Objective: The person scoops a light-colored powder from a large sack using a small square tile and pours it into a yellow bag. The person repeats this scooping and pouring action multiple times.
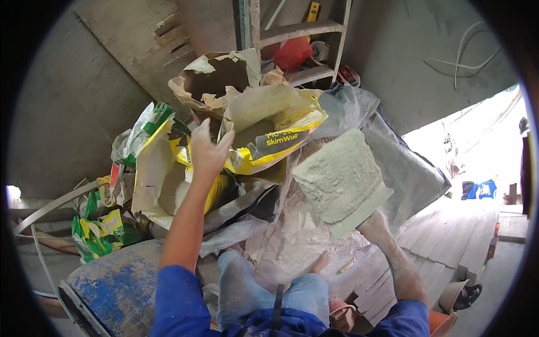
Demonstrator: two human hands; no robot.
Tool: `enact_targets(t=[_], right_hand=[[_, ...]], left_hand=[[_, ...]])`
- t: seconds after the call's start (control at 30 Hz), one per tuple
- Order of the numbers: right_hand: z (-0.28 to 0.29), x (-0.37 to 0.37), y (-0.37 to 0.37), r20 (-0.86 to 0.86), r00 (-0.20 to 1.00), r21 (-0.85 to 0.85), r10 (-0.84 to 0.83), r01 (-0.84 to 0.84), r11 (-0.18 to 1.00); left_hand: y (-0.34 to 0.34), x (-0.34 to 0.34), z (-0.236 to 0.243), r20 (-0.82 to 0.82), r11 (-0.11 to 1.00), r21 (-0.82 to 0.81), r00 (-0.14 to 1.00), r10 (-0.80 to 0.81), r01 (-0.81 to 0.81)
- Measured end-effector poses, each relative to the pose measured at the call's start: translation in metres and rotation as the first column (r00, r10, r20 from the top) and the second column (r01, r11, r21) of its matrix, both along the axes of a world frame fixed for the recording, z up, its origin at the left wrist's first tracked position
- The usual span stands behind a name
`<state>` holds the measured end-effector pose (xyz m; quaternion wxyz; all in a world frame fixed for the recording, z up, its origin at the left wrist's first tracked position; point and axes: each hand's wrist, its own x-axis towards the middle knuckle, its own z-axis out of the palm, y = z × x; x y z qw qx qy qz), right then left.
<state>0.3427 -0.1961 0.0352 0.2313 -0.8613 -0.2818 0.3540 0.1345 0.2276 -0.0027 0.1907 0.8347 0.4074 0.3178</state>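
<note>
In my right hand [375,227] is the near edge of a broad, squarish pan-like scoop [343,185], coated in pale grey-green powder. Its exact kind is hard to make out. It is over the right part of a powder-dusted plastic sheet. My left hand [209,149] reaches forward with fingers apart, beside the left rim of a torn yellow and grey paper bag [275,126]. Whether the fingertips touch the paper I cannot tell. Behind that bag stands an open brown paper sack [216,78] with ragged edges.
Crumpled green and yellow bags [104,230] lie at the left, by a scuffed blue drum [120,286]. A ladder [300,33] leans at the back, near a red object [293,54]. Grey planks [438,241] cover the right floor. Orange buckets [443,323] stand near my right arm.
</note>
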Motion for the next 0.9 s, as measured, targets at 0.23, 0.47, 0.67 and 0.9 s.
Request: enact_targets(t=[0.23, 0.47, 0.67, 0.9], right_hand=[[0.017, 0.037, 0.111, 0.049, 0.967, 0.040, 0.252, -0.254, 0.966], [0.000, 0.041, 0.211, -0.185, 0.965, -0.309, 0.185, -0.236, 0.921], [-0.025, 0.043, 0.293, -0.205, 0.931, -0.528, 0.303, -0.366, 0.767], [-0.038, 0.033, 0.379, -0.176, 0.910, -0.742, 0.376, -0.374, 0.557]], left_hand=[[0.050, 0.050, -0.034, -0.329, 0.922, -0.371, 0.944, -0.016, -0.114], [0.050, 0.030, -0.053, -0.077, 0.913, -0.408, 0.997, -0.020, -0.013], [0.032, 0.016, -0.055, 0.101, 0.868, -0.484, 0.992, -0.070, 0.110], [0.035, -0.001, -0.056, 0.129, 0.889, -0.442, 0.989, -0.068, 0.119]])
